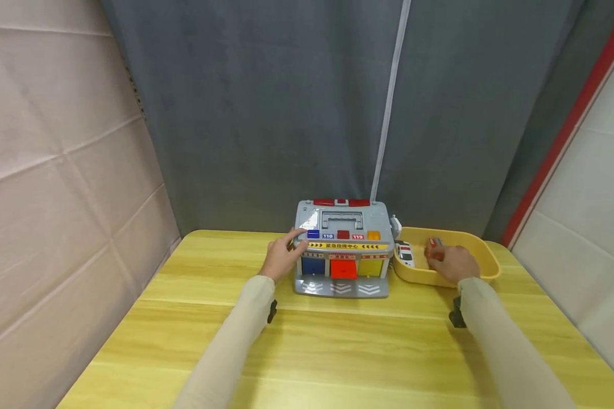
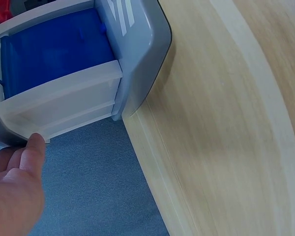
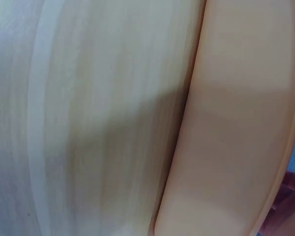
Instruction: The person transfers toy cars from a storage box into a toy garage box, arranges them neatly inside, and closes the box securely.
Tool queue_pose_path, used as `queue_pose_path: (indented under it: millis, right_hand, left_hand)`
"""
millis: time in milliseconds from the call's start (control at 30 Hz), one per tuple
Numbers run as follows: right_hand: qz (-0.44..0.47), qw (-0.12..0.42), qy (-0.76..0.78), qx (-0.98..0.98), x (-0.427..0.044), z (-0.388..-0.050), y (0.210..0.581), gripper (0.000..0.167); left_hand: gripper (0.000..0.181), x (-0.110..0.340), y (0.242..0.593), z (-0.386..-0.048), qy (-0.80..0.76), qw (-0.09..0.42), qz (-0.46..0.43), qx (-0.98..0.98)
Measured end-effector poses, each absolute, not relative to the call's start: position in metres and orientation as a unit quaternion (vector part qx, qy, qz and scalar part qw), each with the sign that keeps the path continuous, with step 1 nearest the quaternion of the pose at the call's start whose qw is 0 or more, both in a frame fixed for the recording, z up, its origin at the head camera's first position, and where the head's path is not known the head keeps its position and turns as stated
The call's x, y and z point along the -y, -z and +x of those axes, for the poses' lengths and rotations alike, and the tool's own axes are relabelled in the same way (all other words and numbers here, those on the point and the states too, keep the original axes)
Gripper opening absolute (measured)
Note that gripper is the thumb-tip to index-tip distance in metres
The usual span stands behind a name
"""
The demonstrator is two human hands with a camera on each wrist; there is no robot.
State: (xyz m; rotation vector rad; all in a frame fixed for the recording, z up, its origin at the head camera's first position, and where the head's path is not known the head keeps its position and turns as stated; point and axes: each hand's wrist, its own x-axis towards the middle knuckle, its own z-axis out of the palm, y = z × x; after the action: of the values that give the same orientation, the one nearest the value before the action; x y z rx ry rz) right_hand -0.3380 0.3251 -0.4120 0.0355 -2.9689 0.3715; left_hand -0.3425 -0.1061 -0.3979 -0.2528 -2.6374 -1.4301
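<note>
"What shows from the head?"
"A toy station (image 1: 341, 247) stands on the tabletop (image 1: 348, 352). The left hand (image 1: 280, 258) touches the left end of its roof, thumb and fingers apart. Just right of the station is a yellow bin (image 1: 424, 276). In it, the right hand (image 1: 457, 264) pinches a red toy car (image 1: 434, 243); a white toy car (image 1: 405, 255) lies nearer the station. A grey curtain (image 1: 261, 113) hangs behind the station."
"And from the left wrist?"
"The station's blue door (image 2: 54, 51) and white side wall (image 2: 64, 103), with the left fingers against its roof edge."
"And the right wrist?"
"Mostly the bin's outer wall on the tabletop. Some fingers show past its rim; I can't tell there what they hold."
</note>
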Motion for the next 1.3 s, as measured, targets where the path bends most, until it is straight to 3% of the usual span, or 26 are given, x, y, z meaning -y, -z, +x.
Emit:
queue_pose_path:
  millis: [633,1300]
  right_hand:
    - [0.028,0.124,-0.120,0.985,-0.323,-0.328,0.400,0.044]
    - [0.068,0.120,-0.088,0.987,-0.304,-0.309,0.376,0.042]
  left_hand:
    - [0.044,0.107,0.401,-0.345,0.475,0.081,-0.104,0.870]
    - [0.044,0.108,0.405,-0.346,0.468,0.088,-0.107,0.873]
